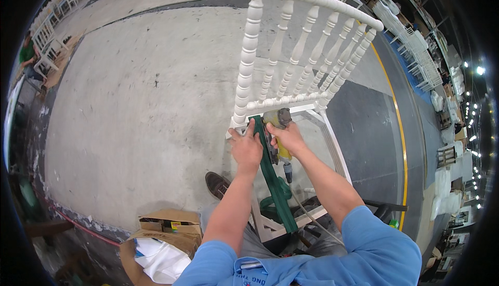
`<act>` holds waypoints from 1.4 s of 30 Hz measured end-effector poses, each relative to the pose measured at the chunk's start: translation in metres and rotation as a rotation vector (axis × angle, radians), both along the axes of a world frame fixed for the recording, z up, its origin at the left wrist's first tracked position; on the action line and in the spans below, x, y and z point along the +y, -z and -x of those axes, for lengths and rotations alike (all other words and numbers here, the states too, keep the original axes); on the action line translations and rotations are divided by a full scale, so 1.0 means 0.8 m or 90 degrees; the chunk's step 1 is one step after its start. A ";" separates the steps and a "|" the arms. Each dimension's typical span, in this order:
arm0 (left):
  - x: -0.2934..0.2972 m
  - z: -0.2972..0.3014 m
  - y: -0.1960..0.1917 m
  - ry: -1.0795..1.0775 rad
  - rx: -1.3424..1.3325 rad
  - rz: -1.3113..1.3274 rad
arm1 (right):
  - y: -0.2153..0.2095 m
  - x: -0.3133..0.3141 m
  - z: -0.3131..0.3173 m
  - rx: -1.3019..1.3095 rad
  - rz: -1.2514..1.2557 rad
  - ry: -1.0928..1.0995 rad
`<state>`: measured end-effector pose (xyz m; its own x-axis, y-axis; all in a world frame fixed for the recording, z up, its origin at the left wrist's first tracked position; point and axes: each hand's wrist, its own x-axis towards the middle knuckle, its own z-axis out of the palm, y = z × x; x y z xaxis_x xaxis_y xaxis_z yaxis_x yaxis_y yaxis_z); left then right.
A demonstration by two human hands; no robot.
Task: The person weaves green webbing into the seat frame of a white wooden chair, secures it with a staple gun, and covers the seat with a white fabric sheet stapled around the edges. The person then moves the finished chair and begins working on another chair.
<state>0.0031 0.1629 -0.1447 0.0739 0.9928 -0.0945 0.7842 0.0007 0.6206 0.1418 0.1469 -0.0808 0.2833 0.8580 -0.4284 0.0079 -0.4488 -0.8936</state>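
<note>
A white chair frame (247, 52) with turned spindles in its back stands in front of me, its seat a bare frame without a panel. A dark green webbing strap (274, 187) runs from the back seat rail to the front one, with a loose loop hanging under the near end. My left hand (246, 150) lies on the strap's far end by the back rail, fingers stretched out. My right hand (289, 139) grips a yellow and grey air staple gun (275, 116), held right beside the strap at that rail. An air hose (306, 210) trails from its handle toward me.
A cardboard box (171, 217) with white material inside sits at the lower left. My shoe (217, 184) is on the concrete floor left of the chair. A person in green (28, 55) is far left. Many white chairs (416, 57) stand along the right and back.
</note>
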 end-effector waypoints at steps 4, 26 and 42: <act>0.000 0.001 0.000 0.007 0.006 -0.003 | 0.020 0.013 0.004 -0.034 -0.032 -0.015; 0.000 0.003 0.003 -0.050 -0.057 -0.027 | 0.031 0.024 0.016 -0.073 -0.039 -0.010; 0.000 0.005 0.013 -0.091 -0.142 -0.073 | 0.036 0.020 0.025 -0.068 -0.065 -0.043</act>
